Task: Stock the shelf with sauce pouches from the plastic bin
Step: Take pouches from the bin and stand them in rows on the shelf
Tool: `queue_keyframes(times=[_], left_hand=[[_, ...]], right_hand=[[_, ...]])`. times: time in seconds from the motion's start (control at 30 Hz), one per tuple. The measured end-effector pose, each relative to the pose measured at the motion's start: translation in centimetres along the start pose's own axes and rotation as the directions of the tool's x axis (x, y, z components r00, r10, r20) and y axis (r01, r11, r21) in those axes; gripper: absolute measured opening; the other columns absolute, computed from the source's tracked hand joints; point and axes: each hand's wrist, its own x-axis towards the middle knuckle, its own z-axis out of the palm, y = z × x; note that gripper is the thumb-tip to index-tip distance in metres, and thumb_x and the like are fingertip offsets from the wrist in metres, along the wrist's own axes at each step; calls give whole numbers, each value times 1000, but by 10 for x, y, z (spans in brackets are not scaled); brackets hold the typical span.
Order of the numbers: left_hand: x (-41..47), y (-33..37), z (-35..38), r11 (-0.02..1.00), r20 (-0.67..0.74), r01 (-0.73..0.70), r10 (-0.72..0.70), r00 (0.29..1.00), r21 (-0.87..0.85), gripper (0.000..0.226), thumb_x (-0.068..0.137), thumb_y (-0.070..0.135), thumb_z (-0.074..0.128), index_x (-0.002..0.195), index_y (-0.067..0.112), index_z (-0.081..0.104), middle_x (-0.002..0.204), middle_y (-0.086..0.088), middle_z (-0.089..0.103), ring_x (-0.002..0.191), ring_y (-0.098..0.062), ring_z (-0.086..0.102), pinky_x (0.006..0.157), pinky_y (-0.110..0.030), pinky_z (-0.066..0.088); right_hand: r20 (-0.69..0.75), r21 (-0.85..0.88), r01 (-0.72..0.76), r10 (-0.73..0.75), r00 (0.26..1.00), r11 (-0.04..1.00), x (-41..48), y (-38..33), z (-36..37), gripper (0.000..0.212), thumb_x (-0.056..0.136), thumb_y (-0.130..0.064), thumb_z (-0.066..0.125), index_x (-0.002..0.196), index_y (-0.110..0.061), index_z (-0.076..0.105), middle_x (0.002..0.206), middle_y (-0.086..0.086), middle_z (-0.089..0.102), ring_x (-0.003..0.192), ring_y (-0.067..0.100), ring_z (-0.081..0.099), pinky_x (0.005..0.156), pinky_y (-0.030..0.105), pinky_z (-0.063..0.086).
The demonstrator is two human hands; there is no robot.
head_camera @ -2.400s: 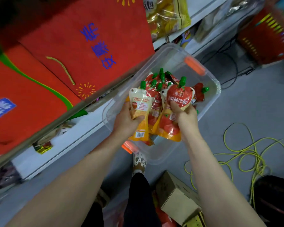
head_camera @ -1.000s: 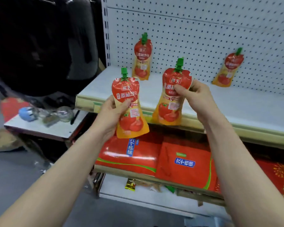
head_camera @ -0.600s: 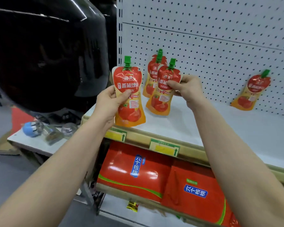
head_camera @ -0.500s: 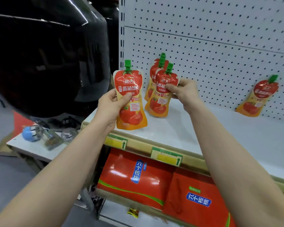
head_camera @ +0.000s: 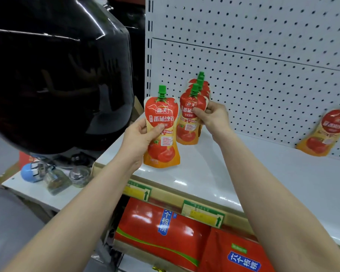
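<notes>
Currently, our left hand (head_camera: 140, 137) gripped one sauce pouch (head_camera: 161, 132); our right hand (head_camera: 212, 118) pinched another pouch (head_camera: 189, 118) above the shelf (head_camera: 243, 173).

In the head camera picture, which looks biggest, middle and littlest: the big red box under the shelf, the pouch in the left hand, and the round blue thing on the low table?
1. Red box, largest.
2. Pouch held by the left hand.
3. Round blue thing, smallest.
The pouch is nearer the camera, so it may look bigger than it is.
</notes>
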Motion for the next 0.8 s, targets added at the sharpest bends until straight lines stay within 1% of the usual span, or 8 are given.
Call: queue_keyframes(times=[0.07,0.2,0.3,0.4,0.47,0.57,0.7,0.8], left_hand=[[0,-2,3,1000,11,2,-2,1000,21,30,84,19,71,114,16,65,100,-1,75,92,-17,72,81,-36,57],[-1,-4,9,1000,69,-3,1,998,29,32,85,18,70,116,14,64,103,-2,75,94,-18,72,84,-38,57],[-2,-6,17,999,132,1,-5,991,33,34,85,18,70,117,10,63,104,-4,74,96,-21,71,85,-38,57],[-5,-9,23,999,176,3,-11,984,41,35,84,18,70,118,10,63,105,-5,74,96,-20,71,83,-34,57],[-6,-12,24,999,192,12,-22,981,53,36,84,19,71,119,11,63,105,-4,74,97,-20,71,85,-35,57],[-5,-18,20,996,207,-7,-11,978,84,36,84,20,71,118,14,63,107,-2,73,98,-17,70,84,-31,57],[0,-32,10,968,155,-83,47,987,238,36,84,17,73,118,16,63,109,0,70,99,-14,68,80,-25,56],[6,-44,7,920,128,-111,67,989,376,33,89,15,67,121,15,61,109,5,68,102,-9,65,81,-19,53]], right_hand=[[-23,-77,36,-38,999,996,-7,-5,-6,27,86,-16,73,111,-17,64,101,-1,74,91,15,71,83,37,58],[-266,-202,226,-275,924,953,-39,-29,-17,17,88,-27,67,102,-22,61,89,-10,66,76,2,59,72,20,51],[18,-84,205,-205,979,975,-64,-37,-13,19,89,-39,68,98,-21,69,89,-7,72,79,3,65,66,24,54],[192,23,153,-155,969,988,-71,-32,-11,19,90,-24,71,103,-10,70,95,5,76,85,16,73,67,24,55],[189,66,146,-156,970,987,-73,-30,-12,15,90,-15,70,101,-4,69,94,9,76,82,18,74,65,24,56],[163,58,156,-163,973,986,-73,-26,-10,4,89,-12,70,93,-10,71,89,7,77,78,17,74,64,28,57],[69,68,166,-170,983,984,-65,-23,-11,5,90,-12,70,90,-17,72,86,5,77,75,18,73,68,36,60],[45,60,180,-183,982,982,-54,-20,-14,7,91,-11,68,89,-17,71,89,5,77,79,17,74,72,34,60]])
